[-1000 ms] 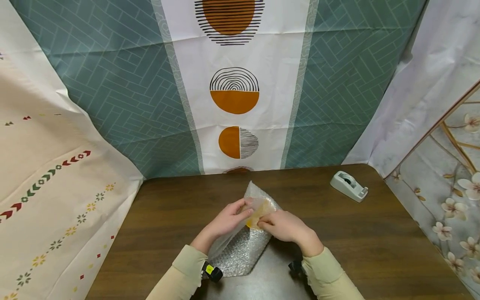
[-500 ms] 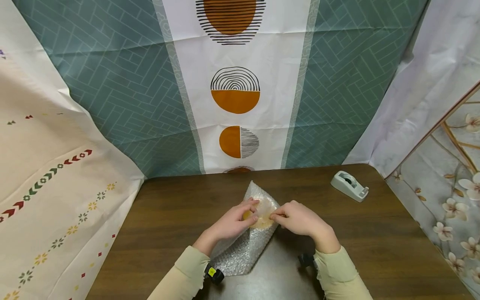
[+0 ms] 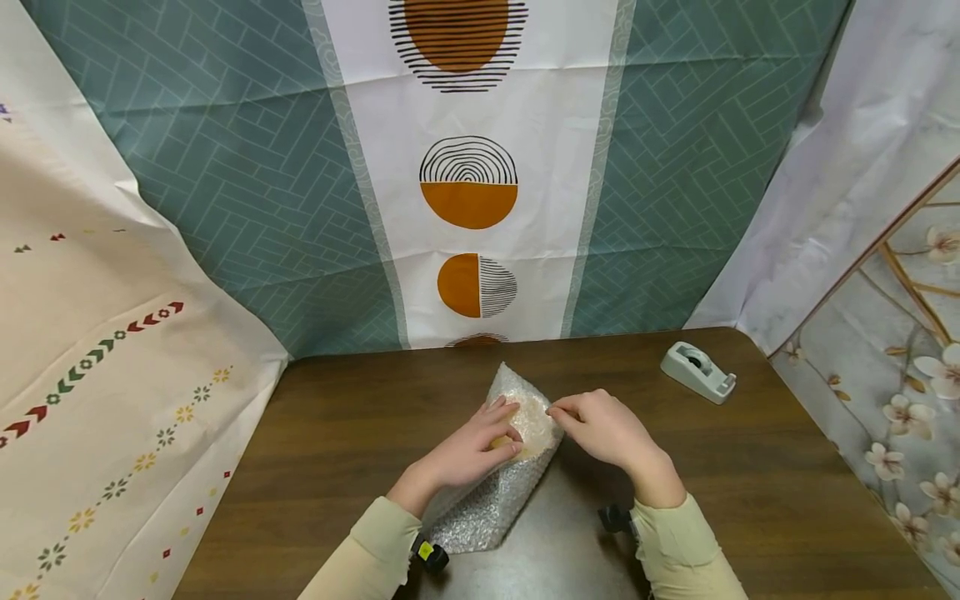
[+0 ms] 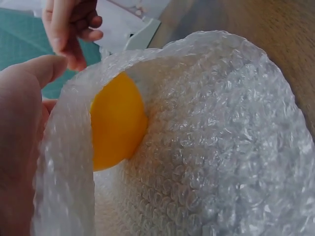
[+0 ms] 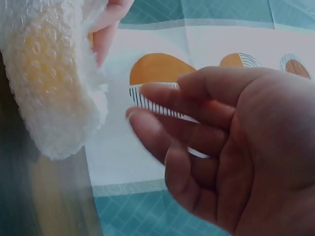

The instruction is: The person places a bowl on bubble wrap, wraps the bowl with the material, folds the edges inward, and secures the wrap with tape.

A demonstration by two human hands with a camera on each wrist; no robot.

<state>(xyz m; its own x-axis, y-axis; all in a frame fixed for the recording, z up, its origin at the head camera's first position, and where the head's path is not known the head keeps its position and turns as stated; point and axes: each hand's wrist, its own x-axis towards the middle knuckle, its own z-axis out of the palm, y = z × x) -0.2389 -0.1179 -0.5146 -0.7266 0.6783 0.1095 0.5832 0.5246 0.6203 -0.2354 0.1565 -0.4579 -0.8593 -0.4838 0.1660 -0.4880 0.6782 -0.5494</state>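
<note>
A sheet of bubble wrap (image 3: pixel 480 508) lies folded over a smooth, rounded yellow-orange object (image 4: pixel 118 123). The left wrist view shows this object inside the fold; its kind does not show. My left hand (image 3: pixel 465 446) rests on the folded wrap, fingers spread over the wrapped part and thumb (image 4: pixel 49 69) along the flap's edge. Just off the right edge of the wrap is my right hand (image 3: pixel 611 429). In the right wrist view its fingers (image 5: pixel 152 128) are loosely bent, hold nothing and stand apart from the bubble wrap (image 5: pixel 54 118).
A white tape dispenser (image 3: pixel 697 371) stands at the back right of the brown wooden table (image 3: pixel 360 425). Patterned cloths (image 3: pixel 480 292) hang behind and on both sides of the table.
My right hand has moved right, off the wrap to its edge. The flap now lies flatter over the yellow object, and my left hand has shifted slightly right along it.
</note>
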